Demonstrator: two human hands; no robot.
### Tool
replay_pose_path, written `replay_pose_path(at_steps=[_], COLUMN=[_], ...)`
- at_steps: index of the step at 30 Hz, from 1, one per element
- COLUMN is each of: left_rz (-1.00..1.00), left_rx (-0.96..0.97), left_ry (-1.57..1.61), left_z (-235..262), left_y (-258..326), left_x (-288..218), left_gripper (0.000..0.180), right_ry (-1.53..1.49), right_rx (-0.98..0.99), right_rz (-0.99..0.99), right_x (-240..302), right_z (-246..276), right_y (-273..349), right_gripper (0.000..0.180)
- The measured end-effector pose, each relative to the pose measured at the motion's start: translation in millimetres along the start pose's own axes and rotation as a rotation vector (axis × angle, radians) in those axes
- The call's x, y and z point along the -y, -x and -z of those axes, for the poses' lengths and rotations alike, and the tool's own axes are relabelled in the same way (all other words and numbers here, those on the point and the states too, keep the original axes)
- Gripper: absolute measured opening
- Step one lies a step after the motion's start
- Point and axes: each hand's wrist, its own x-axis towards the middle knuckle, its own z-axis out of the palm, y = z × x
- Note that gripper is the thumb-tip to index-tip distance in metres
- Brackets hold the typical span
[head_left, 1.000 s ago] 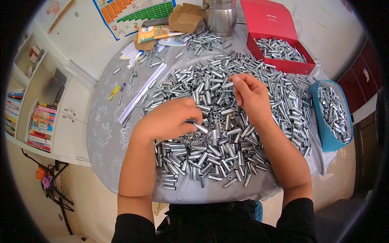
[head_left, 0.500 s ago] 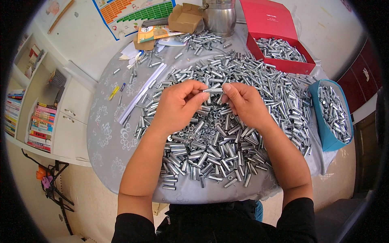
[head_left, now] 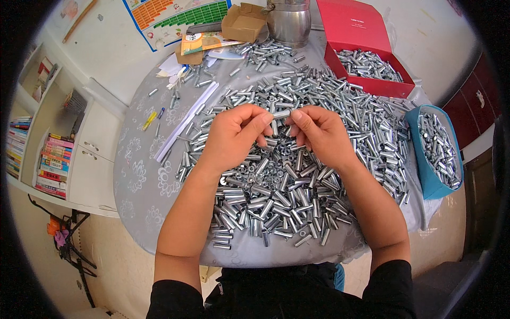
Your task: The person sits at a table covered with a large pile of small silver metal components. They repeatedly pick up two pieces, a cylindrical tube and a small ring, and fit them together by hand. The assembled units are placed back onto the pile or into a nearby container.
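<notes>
Between my two hands is a short shiny metal sleeve, held almost level above the pile. My left hand pinches its left end between thumb and forefinger. At the other end, the thumb and fingers of my right hand close on it; whether a smaller part sits in those fingertips is hidden. Below lie loose metal sleeves, heaped toward the near edge. Small nuts are gathered under my hands, and bolts with sleeves on them spread behind and to the right.
An open red box and a teal fabric bin, both full of metal parts, stand on the right. A metal pot and a cardboard box are at the back. A white strip and a yellow pen lie left.
My left thumb has moved up onto the sleeve's end, and the sleeve has tilted slightly, right end higher. My right fingers have shifted a little around its other end.
</notes>
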Motion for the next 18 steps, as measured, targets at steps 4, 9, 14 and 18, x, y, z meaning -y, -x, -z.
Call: replay_pose_path(at_steps=[4, 9, 14, 18], left_rz=[0.003, -0.005, -0.002, 0.008], left_rx=[-0.001, 0.013, 0.002, 0.001], left_ry=[0.011, -0.001, -0.001, -0.002], left_z=[1.7, 1.4, 1.2, 1.5], left_y=[0.0, 0.7, -0.2, 0.1], left_x=[-1.0, -0.5, 1.6, 2.6], left_gripper=[0.017, 0.017, 0.017, 0.018], right_ry=[-0.064, -0.056, -0.043, -0.094], right_rx=[-0.069, -0.032, -0.006, -0.028], right_rz=[0.041, 0.039, -0.078, 0.051], right_x=[2.2, -1.1, 1.4, -2.1], right_z=[-0.8, 1.7, 7.1, 2.9], right_y=[-0.1, -0.6, -2.0, -2.0], right_gripper=[0.026, 0.02, 0.023, 0.025])
